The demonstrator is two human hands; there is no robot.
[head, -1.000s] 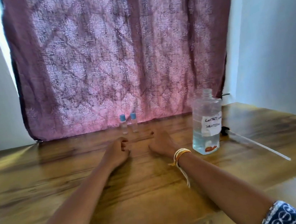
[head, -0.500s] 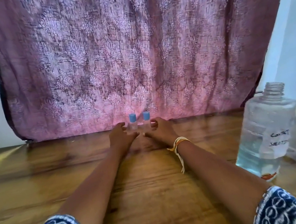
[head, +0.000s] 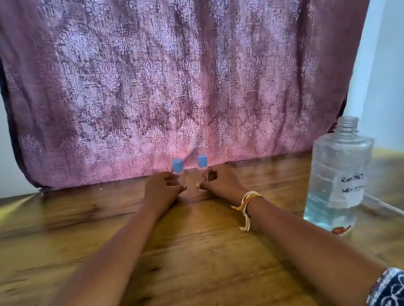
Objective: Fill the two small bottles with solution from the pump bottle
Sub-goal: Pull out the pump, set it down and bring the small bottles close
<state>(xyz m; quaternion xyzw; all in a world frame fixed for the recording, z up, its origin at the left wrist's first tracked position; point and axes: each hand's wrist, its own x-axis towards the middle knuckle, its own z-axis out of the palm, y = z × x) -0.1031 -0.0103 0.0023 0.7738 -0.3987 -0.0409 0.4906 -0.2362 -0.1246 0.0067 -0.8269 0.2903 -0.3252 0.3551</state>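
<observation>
Blue-capped small bottles (head: 178, 171) (head: 202, 164) now sit inside curling fingers, left hand (head: 162, 190) and right hand (head: 218, 181) having reached them, so uncapping can begin.

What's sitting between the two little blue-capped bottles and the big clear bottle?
In the head view, only the right hand and bare wooden table lie between the small bottles and the big clear bottle.
</observation>
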